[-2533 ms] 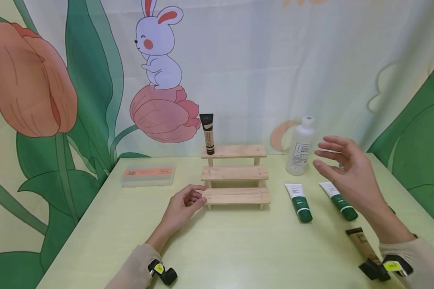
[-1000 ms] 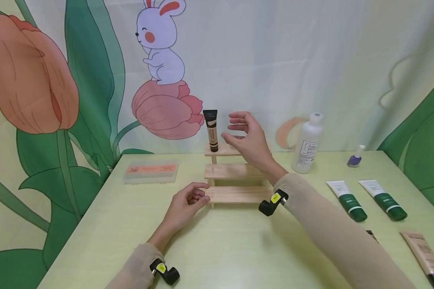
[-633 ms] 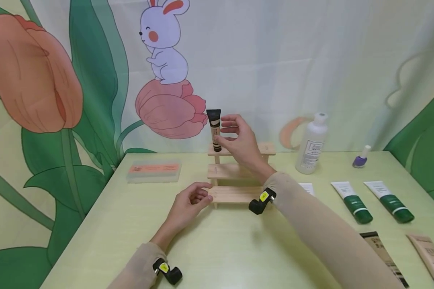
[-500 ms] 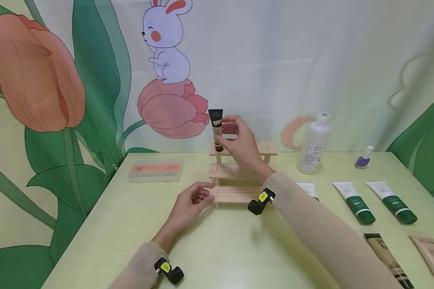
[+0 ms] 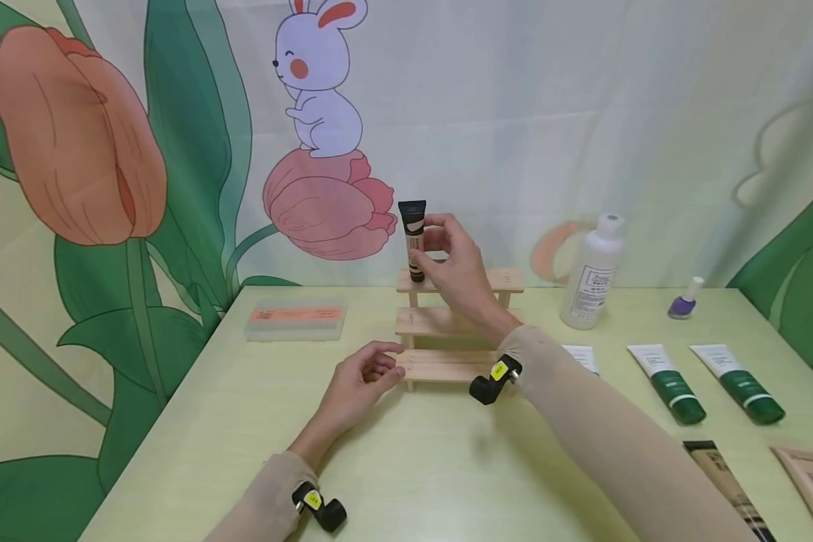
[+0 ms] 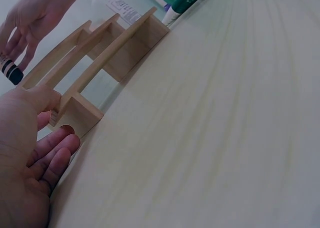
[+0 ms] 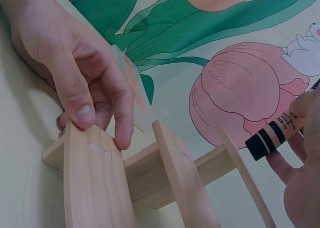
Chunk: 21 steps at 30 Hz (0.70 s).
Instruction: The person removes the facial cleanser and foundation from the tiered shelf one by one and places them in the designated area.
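A small three-step wooden stand (image 5: 440, 322) is on the table. My left hand (image 5: 357, 382) holds the left end of its lowest step, thumb on the front edge and a fingertip on the back edge in the right wrist view. My right hand (image 5: 462, 275) pinches a slim beige tube (image 5: 415, 241) with black ends between thumb and fingers. The tube is nearly upright, its striped black cap (image 7: 257, 145) down at the left end of the top step. Whether the cap touches the wood I cannot tell. My right hand and forearm hide part of the steps.
Right of the stand are a white bottle (image 5: 592, 272), a purple nail polish bottle (image 5: 684, 299), green-and-white tubes (image 5: 738, 384), a gold-brown tube (image 5: 721, 482) and a pink-beige tube (image 5: 809, 478). A flat clear case (image 5: 296, 320) lies left. A printed curtain (image 5: 481, 113) hangs behind.
My right hand has come left from over the right-side tubes to the standing beige tube and taken hold of it. My left hand has stayed at the stand. The head view has shifted slightly.
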Each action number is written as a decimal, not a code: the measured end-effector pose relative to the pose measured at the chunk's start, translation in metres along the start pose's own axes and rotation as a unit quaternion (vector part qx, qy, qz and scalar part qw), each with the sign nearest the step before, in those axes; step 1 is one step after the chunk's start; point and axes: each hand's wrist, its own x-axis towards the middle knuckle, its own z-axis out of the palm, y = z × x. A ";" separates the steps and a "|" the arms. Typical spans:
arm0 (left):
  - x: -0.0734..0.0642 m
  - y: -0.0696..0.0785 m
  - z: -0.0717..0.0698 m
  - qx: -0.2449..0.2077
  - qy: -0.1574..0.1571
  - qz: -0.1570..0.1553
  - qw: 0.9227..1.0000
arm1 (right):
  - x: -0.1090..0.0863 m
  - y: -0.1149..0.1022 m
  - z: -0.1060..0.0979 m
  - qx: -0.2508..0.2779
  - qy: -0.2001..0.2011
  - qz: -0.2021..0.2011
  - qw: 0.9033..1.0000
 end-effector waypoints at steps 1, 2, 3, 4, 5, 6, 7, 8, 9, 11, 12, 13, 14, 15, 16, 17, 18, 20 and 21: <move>0.000 0.000 0.000 0.000 0.001 0.001 1.000 | 0.000 -0.002 -0.002 0.000 0.003 -0.003 1.000; 0.000 0.000 0.000 0.001 0.001 0.000 1.000 | -0.001 -0.003 -0.004 0.001 0.006 -0.006 1.000; 0.001 -0.001 0.001 0.000 0.002 0.000 1.000 | -0.001 -0.004 -0.006 0.000 0.009 -0.009 1.000; 0.001 -0.001 0.001 -0.001 0.002 0.001 1.000 | -0.001 -0.005 -0.008 -0.001 0.012 -0.010 1.000; 0.001 -0.001 0.001 -0.002 0.002 0.002 1.000 | -0.002 -0.006 -0.011 -0.002 0.015 -0.012 1.000; 0.001 -0.001 0.001 -0.002 0.001 0.001 1.000 | -0.002 -0.007 -0.013 -0.002 0.018 -0.014 1.000; 0.001 -0.002 0.002 -0.002 0.000 0.001 1.000 | -0.002 -0.008 -0.016 -0.001 0.020 -0.017 1.000; 0.001 -0.002 0.002 -0.003 0.000 0.001 1.000 | -0.002 -0.009 -0.019 -0.001 0.022 -0.020 1.000; 0.001 -0.003 0.002 -0.004 -0.001 0.002 1.000 | -0.002 -0.009 -0.022 -0.001 0.023 -0.024 0.999; 0.001 -0.003 0.003 -0.003 -0.002 0.002 1.000 | -0.003 -0.011 -0.030 0.001 0.026 -0.034 0.999; 0.001 -0.004 0.003 -0.003 -0.002 0.003 1.000 | -0.003 -0.011 -0.033 0.001 0.027 -0.039 0.999; 0.001 -0.004 0.003 -0.004 -0.001 0.004 1.000 | -0.004 -0.012 -0.038 0.000 0.028 -0.042 0.999; 0.001 -0.004 0.003 -0.003 0.000 0.005 1.000 | -0.005 -0.013 -0.042 0.001 0.030 -0.043 0.999; 0.001 -0.004 0.003 -0.002 0.001 0.005 1.000 | -0.006 -0.015 -0.046 0.002 0.031 -0.045 0.999; 0.001 -0.004 0.002 -0.001 0.001 0.005 1.000 | -0.007 -0.016 -0.051 0.003 0.032 -0.044 0.999; 0.001 -0.003 0.003 0.000 0.001 0.005 1.000 | -0.009 -0.017 -0.056 0.006 0.034 -0.042 0.999; 0.001 -0.002 0.003 0.001 0.002 0.004 1.000 | -0.010 -0.018 -0.062 0.008 0.036 -0.042 0.998; 0.000 -0.002 0.003 0.005 0.001 0.002 1.000 | -0.014 -0.020 -0.073 0.012 0.042 -0.044 0.998; 0.000 -0.002 0.003 0.006 0.001 0.001 1.000 | -0.016 -0.021 -0.079 0.013 0.045 -0.046 0.998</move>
